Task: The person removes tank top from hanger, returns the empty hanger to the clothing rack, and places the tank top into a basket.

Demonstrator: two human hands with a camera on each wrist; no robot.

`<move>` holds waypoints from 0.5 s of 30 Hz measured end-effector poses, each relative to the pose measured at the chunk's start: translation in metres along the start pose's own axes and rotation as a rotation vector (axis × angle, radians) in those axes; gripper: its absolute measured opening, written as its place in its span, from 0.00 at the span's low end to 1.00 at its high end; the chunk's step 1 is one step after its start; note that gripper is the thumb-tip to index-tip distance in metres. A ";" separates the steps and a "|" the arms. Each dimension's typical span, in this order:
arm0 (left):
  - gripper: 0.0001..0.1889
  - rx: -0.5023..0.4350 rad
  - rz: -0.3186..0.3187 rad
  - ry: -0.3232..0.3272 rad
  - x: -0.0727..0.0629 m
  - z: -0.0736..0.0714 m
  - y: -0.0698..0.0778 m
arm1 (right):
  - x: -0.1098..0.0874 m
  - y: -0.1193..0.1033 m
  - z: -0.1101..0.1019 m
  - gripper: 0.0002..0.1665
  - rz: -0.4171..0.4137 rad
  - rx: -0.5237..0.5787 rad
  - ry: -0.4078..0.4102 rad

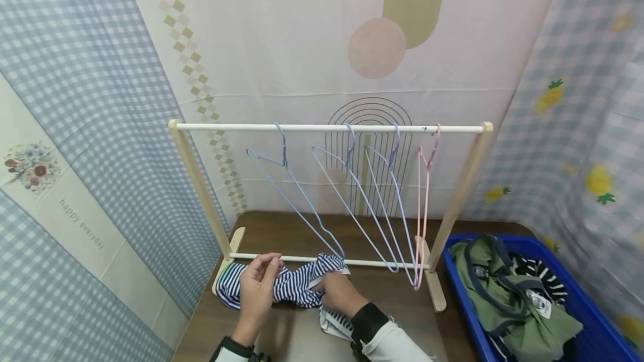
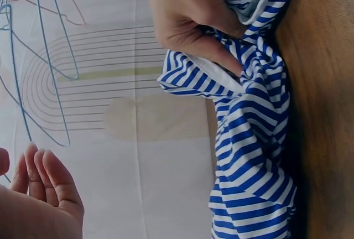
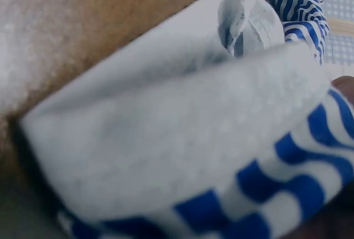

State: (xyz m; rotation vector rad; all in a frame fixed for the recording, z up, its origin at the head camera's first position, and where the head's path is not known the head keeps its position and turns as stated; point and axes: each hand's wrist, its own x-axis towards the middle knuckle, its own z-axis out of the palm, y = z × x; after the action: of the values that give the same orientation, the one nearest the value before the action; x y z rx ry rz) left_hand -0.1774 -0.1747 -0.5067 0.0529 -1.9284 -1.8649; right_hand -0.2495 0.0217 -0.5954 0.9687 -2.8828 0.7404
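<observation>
A blue-and-white striped garment (image 1: 297, 286) lies bunched across the table under the rack, part of its pale inside turned out. My right hand (image 1: 339, 292) grips it near its right end; in the left wrist view the right hand's (image 2: 193, 17) thumb and fingers dig into the cloth. My left hand (image 1: 259, 289) is raised in front of the garment, apart from it, its fingers loosely bent and holding nothing. A blue hanger (image 1: 302, 194) hangs just above the garment. Close up in the right wrist view, the garment's white hem (image 3: 182, 139) fills the picture, and the right hand is mostly hidden.
A white-barred wooden rack (image 1: 322, 127) spans the table. Two more blue hangers (image 1: 359, 189) (image 1: 394, 183) and pink hangers (image 1: 425, 200) hang on its right half. To the right stands a blue basket (image 1: 596, 317) with a green garment (image 1: 523, 300) and striped clothes.
</observation>
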 end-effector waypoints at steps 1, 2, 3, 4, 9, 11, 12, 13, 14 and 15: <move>0.09 0.003 0.002 -0.002 -0.001 0.000 -0.001 | -0.001 0.000 0.000 0.29 -0.012 -0.007 0.007; 0.09 0.003 0.003 -0.004 -0.001 0.000 -0.001 | -0.001 -0.001 -0.001 0.29 -0.018 -0.015 0.013; 0.09 0.004 0.007 -0.005 -0.002 -0.001 -0.002 | -0.002 -0.001 -0.002 0.29 -0.024 -0.021 0.021; 0.09 0.006 0.005 -0.007 -0.003 -0.001 -0.002 | -0.003 -0.001 -0.003 0.29 -0.028 -0.027 0.029; 0.09 0.014 -0.014 -0.004 -0.003 -0.002 -0.003 | -0.005 -0.003 -0.006 0.28 0.011 -0.001 0.030; 0.09 0.024 -0.018 0.008 -0.002 -0.002 -0.002 | -0.004 -0.002 -0.005 0.27 0.027 0.012 0.028; 0.09 0.027 -0.021 0.014 -0.001 -0.002 -0.002 | -0.004 -0.002 -0.005 0.27 0.035 0.020 0.029; 0.09 0.033 -0.020 0.020 -0.001 -0.003 -0.001 | -0.003 -0.002 -0.004 0.27 0.043 0.029 0.031; 0.08 0.034 -0.016 0.027 0.000 -0.003 0.000 | -0.003 -0.001 -0.004 0.27 0.044 0.035 0.038; 0.08 0.035 -0.011 0.031 0.001 -0.003 0.000 | -0.003 -0.001 -0.003 0.27 0.048 0.045 0.043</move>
State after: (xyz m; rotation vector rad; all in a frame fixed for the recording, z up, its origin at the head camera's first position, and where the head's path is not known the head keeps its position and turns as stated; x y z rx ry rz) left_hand -0.1771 -0.1781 -0.5062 0.1030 -1.9435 -1.8265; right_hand -0.2473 0.0241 -0.5929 0.8792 -2.8733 0.8228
